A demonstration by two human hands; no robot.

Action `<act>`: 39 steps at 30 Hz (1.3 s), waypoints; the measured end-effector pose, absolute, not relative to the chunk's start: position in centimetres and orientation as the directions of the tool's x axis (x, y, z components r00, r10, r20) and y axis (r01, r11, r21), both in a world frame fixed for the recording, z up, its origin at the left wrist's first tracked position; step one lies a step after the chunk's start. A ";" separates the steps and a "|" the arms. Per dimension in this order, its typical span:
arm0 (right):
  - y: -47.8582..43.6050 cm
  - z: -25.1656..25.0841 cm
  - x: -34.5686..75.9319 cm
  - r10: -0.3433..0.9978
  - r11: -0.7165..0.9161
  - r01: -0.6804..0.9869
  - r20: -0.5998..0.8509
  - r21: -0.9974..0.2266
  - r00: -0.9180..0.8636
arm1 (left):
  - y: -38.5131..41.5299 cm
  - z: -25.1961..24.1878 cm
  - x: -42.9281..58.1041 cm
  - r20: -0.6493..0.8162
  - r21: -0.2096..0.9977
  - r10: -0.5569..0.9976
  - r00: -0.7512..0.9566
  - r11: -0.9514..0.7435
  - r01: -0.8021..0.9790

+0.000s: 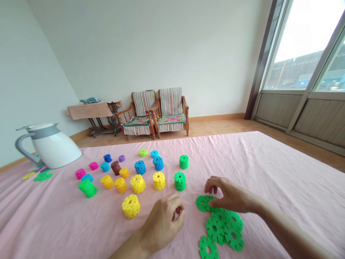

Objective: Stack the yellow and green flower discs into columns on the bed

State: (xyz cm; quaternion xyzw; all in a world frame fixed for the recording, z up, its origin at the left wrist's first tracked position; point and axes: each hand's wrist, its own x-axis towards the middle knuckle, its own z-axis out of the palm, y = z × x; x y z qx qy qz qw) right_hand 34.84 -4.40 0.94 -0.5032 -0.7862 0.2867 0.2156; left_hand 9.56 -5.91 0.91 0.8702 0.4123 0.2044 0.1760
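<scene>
My left hand (pixel 164 223) is low over the pink cloth, right of a yellow stack of slotted snowflake discs (pixel 130 206). Its fingers curl in towards the thumb, and what they may hold is hidden. My right hand (pixel 231 194) hovers at the far end of a loose spread of green snowflake discs (pixel 215 228). Thumb and fingers are apart there, with the thumb just above or touching a disc; I cannot tell which. Two green stacks (pixel 180 181) stand upright beyond my hands, and a yellow stack (pixel 159 181) is left of them.
Several blue, orange, pink, brown and purple stacks cover the left half of the cloth (pixel 269 162). A white jug (pixel 56 149) stands at the far left, with loose discs (pixel 43 175) beside it. Two wooden armchairs (pixel 172 108) are against the back wall.
</scene>
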 end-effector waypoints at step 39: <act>-3.1 -1.2 38.1 0.951 0.308 0.760 0.157 -0.573 -0.267 | -5.8 -0.3 9.4 0.182 0.554 0.783 0.595 -0.582 0.596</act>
